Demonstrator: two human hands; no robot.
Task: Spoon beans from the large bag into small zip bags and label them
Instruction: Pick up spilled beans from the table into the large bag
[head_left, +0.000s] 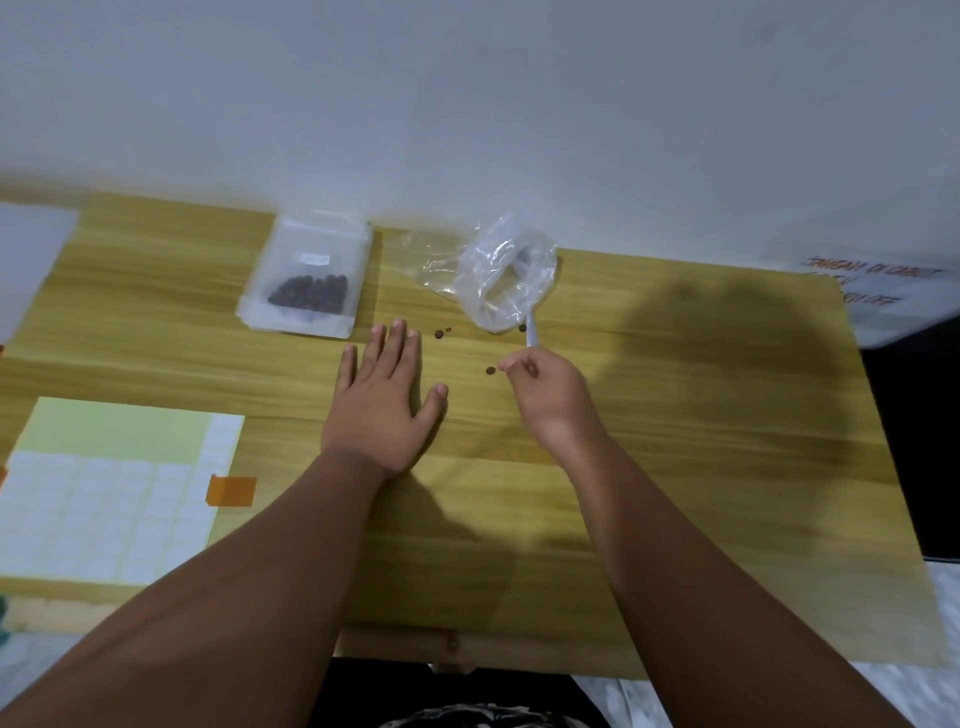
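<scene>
Left hand (382, 402) lies flat, fingers straight, on the table (675, 415). Right hand (550, 397) curls beside a bean (490, 370), probably gathering spills; whether it grips anything is unclear. Bag (501, 280) with spoon (532, 335) lies just beyond.

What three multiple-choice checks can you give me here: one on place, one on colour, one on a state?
1. Where is the filled small zip bag? A) left of the large bag B) right of it C) inside it
2. What colour is the tape piece beside the label sheet? A) blue B) orange C) black
3. How is the left hand? A) clenched B) flat on the table, fingers straight C) raised

Answers: 1 A, it lies left of the clear bag; 2 B, the tape is orange; 3 B, its palm is down on the wood.
</scene>
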